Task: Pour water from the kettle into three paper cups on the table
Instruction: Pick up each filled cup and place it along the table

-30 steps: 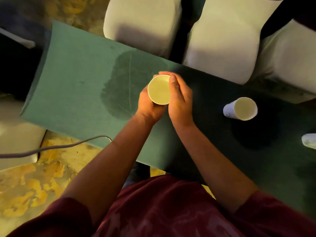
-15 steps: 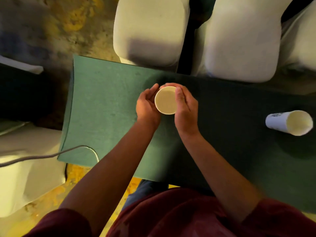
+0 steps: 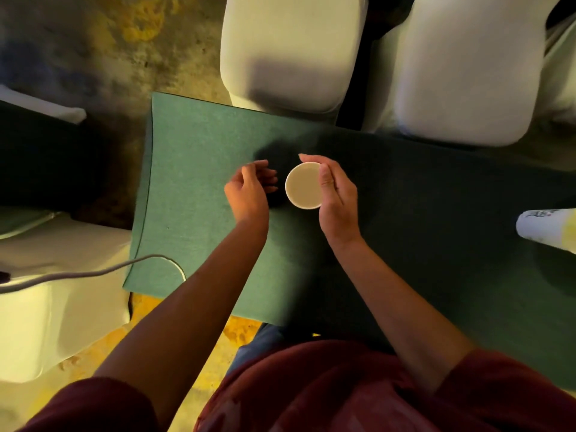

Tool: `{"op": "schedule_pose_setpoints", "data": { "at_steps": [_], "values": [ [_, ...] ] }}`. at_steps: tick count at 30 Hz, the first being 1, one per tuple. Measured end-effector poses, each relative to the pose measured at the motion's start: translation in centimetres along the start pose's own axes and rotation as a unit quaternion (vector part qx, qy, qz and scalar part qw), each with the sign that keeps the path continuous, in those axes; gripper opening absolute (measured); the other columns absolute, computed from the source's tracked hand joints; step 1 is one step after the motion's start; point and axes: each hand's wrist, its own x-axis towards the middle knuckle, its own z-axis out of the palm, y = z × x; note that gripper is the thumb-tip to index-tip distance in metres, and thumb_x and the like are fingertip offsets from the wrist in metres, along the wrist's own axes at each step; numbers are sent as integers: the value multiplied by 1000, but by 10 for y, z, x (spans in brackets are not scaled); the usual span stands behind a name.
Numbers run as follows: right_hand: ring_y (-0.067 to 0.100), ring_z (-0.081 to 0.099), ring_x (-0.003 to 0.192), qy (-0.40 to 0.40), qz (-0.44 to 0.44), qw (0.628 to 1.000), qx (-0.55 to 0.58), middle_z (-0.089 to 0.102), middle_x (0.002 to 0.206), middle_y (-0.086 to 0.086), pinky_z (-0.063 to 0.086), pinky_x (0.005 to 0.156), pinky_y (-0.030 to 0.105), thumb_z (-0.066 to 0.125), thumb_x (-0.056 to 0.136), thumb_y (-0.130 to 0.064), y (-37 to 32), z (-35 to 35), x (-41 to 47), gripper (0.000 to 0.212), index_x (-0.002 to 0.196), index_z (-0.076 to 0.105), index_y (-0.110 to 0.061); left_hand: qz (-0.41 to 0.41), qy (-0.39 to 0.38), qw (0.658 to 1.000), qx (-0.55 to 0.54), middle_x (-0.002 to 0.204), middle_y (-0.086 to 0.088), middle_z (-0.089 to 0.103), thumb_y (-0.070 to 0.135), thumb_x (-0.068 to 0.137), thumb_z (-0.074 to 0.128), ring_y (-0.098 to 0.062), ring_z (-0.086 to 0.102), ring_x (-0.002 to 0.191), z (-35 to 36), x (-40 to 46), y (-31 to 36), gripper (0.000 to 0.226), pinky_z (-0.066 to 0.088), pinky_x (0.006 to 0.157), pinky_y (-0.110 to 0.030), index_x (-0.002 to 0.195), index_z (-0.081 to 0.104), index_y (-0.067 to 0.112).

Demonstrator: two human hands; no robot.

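At the far left a pale cable [image 3: 93, 272] runs in from the frame edge and curls onto the near corner of the green table [image 3: 193, 169]; where it starts is cut off. Beside it stands a cream chair seat [image 3: 46, 300], only partly in view.

My left hand [image 3: 249, 191] is just left of the paper cup [image 3: 304, 185], apart from it, fingers loosely curled and holding nothing. The fingertips sink into shadow, so I cannot make out each one clearly.

My right hand [image 3: 335, 194] grips the cup, thumb over the right side of its rim and fingers wrapped round the far side. I see straight down into its mouth; the wall and base are hidden, so I cannot tell whether it rests on the table or is lifted. The inside looks pale and even; I cannot tell if it holds water.

The right half of the table is dark. At the right edge a second paper cup [image 3: 545, 226] is cut off by the frame. Two white chair backs [image 3: 293, 51] stand beyond the table.
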Motion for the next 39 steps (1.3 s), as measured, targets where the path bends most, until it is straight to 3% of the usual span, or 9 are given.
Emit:
{"op": "schedule_pose_setpoints", "data": {
  "at_steps": [9,13,17,23,26,29,32,36,39],
  "values": [
    [12,60,122,-14,14,1000,5,63,137,4,49,96,19,39,108,-30,-2,-6,-3,43,142,54,-9,8,18,1000,-12,77,-14,70,12,97,42,-24,67,72,-6,-10,1,31,54,59,-31,89,72,5],
    [-7,56,124,7,-10,1000,4,61,135,1,41,102,11,43,106,-22,-21,-30,-10,43,140,55,0,21,27,999,-24,75,-14,70,10,95,42,-25,66,70,-9,-24,3,31,53,58,-30,87,71,4],
    [7,60,125,22,-40,999,4,65,135,8,46,107,22,47,102,-16,-40,-66,-17,39,135,59,1,58,37,997,-20,79,-10,70,10,96,41,-20,64,71,-6,-45,8,31,51,62,-31,88,71,6],
    [8,66,115,34,-64,997,-37,71,125,5,49,98,19,52,98,-10,-64,-128,-44,33,127,67,-5,176,40,983,31,101,-3,71,14,92,44,-17,64,89,9,-86,26,25,54,81,-36,102,68,16],
    [14,68,84,46,-97,993,-55,75,99,8,50,80,17,54,95,-8,-87,-163,-68,31,120,72,-8,237,5,967,93,112,-7,70,19,86,48,-21,66,103,16,-121,30,27,52,95,-42,104,68,23],
    [-3,55,63,27,-129,987,-87,60,74,-18,39,69,14,55,95,-7,-107,-198,-91,29,119,72,-9,262,-27,954,142,118,-4,65,21,88,50,-16,62,109,28,-161,37,30,51,101,-39,112,68,22],
    [-10,54,76,32,-163,979,-121,59,86,-24,42,76,18,55,95,-9,-124,-231,-112,29,119,71,-10,281,-84,936,196,124,-6,62,22,92,52,-12,60,107,41,-201,49,31,51,95,-24,120,65,20],
    [18,65,116,50,-224,963,-138,69,125,4,53,100,42,55,95,-10,-144,-270,-141,28,117,72,-7,342,-159,895,238,130,-4,60,31,94,55,-17,59,117,65,-263,70,33,47,102,-34,125,63,26],
    [19,61,122,70,-253,952,-158,67,129,8,50,105,33,56,94,-11,-156,-298,-159,29,118,71,-4,391,-194,866,242,138,0,55,28,98,55,-10,52,121,87,-305,82,35,43,101,-28,131,61,23]
  ]
}}
